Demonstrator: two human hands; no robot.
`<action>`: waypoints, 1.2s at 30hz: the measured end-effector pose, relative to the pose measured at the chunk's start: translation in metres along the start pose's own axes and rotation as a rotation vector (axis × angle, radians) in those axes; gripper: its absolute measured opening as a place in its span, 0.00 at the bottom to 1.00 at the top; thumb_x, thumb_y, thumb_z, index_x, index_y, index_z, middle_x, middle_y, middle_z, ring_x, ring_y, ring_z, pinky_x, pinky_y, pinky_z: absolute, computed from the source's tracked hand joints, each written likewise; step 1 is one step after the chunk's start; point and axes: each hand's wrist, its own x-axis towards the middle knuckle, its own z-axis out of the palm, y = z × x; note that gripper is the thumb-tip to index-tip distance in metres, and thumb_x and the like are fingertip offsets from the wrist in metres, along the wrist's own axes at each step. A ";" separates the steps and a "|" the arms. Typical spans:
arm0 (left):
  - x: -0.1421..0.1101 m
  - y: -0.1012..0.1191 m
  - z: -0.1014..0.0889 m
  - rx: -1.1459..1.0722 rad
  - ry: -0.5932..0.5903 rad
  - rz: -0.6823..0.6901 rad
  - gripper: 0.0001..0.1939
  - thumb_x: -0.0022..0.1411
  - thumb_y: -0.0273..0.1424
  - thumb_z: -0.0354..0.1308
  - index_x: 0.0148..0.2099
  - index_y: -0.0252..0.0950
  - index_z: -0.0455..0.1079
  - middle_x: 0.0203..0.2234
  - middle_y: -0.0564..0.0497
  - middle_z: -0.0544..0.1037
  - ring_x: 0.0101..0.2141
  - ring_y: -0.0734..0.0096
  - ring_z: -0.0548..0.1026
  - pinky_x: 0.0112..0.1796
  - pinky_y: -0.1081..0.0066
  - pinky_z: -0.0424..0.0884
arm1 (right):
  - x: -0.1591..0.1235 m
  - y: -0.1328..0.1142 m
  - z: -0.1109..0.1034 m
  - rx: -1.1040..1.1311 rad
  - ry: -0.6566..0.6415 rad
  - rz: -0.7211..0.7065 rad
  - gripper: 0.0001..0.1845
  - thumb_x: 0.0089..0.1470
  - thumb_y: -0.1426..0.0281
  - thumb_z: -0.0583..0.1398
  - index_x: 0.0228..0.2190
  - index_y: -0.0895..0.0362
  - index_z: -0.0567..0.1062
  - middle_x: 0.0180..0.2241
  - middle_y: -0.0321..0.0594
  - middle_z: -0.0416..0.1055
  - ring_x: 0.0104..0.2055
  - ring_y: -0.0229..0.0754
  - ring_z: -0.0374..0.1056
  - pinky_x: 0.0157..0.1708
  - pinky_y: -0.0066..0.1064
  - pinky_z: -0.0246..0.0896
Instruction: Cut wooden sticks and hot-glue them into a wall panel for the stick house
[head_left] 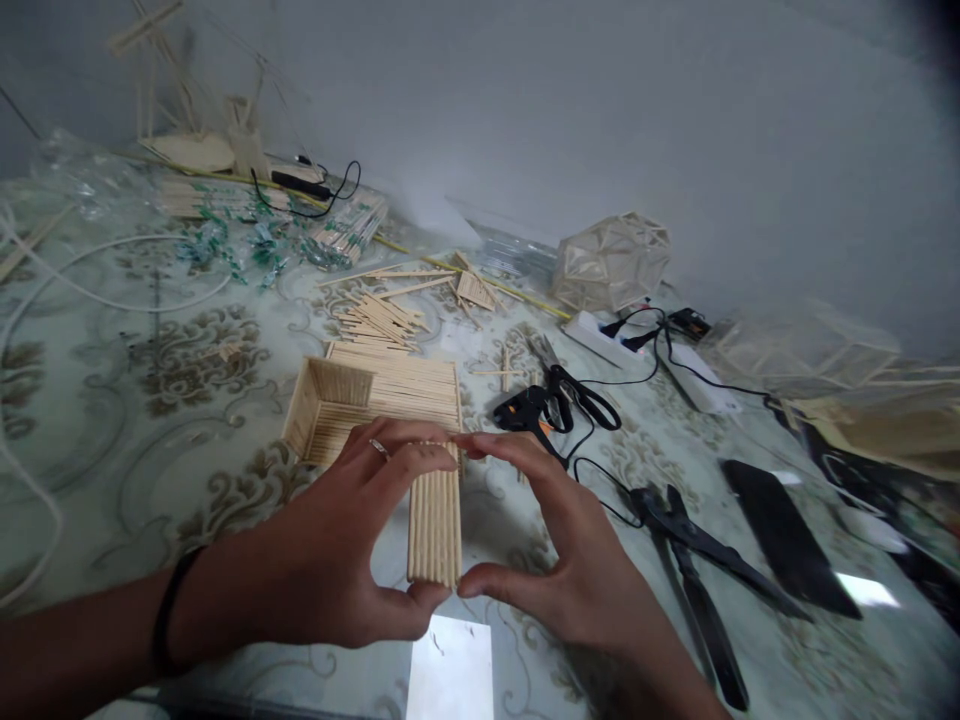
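Observation:
Between my hands is a small panel of wooden sticks set side by side, held up above the table. My left hand grips its left side, thumb at the near end and fingers at the far end. With thumb and fingertips, my right hand pinches the right edge of the same panel. Just beyond lies a larger stick model with a flat base and low upright walls at its left corner; my hands hide part of it.
Loose sticks lie behind the model. To the right are a black glue gun, scissors, pliers, a phone and a white power strip. Wrapped stick bundles and a white cable lie left.

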 end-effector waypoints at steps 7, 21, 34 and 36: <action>0.001 -0.001 0.000 -0.003 0.038 0.021 0.42 0.55 0.27 0.67 0.68 0.42 0.53 0.64 0.39 0.69 0.66 0.47 0.69 0.65 0.47 0.70 | -0.001 0.000 0.001 -0.007 0.050 0.043 0.47 0.54 0.53 0.76 0.68 0.41 0.65 0.64 0.42 0.75 0.65 0.54 0.72 0.64 0.47 0.71; 0.004 0.001 -0.003 -0.062 0.053 0.036 0.43 0.54 0.25 0.69 0.66 0.46 0.53 0.60 0.43 0.73 0.63 0.44 0.72 0.63 0.43 0.72 | 0.000 0.001 0.003 0.054 0.056 0.021 0.47 0.53 0.54 0.77 0.67 0.41 0.66 0.61 0.42 0.77 0.62 0.54 0.74 0.62 0.48 0.72; 0.003 0.000 -0.001 -0.003 0.010 0.020 0.41 0.54 0.27 0.67 0.66 0.43 0.53 0.61 0.39 0.72 0.63 0.43 0.71 0.63 0.42 0.70 | 0.004 0.002 0.007 0.004 0.068 0.039 0.45 0.51 0.54 0.78 0.64 0.42 0.68 0.58 0.44 0.79 0.58 0.55 0.79 0.56 0.47 0.78; 0.003 -0.001 0.000 -0.012 0.013 0.020 0.41 0.55 0.27 0.67 0.66 0.43 0.53 0.61 0.39 0.72 0.63 0.44 0.72 0.63 0.43 0.70 | 0.004 0.003 0.008 0.021 0.068 0.040 0.46 0.49 0.54 0.79 0.64 0.42 0.69 0.58 0.43 0.79 0.59 0.56 0.78 0.57 0.47 0.78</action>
